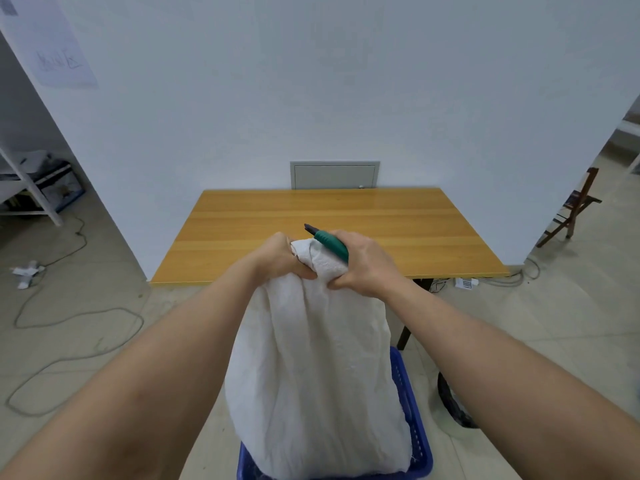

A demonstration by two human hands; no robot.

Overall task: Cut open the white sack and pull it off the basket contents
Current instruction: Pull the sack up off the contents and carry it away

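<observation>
A tall white cloth sack (318, 375) stands in a blue plastic basket (412, 410) on the floor in front of me. The sack hides whatever is in the basket. My left hand (280, 258) is clenched on the bunched top of the sack from the left. My right hand (363, 261) pinches the top from the right and also holds a green-handled cutter (329, 242), whose dark tip points up and to the left, above the sack's neck.
A wooden table (311, 223) stands just beyond the sack, against a white wall. Cables trail over the tiled floor at the left (69, 327). A folding chair (575, 209) is at the right, and a white shelf (31, 188) at the far left.
</observation>
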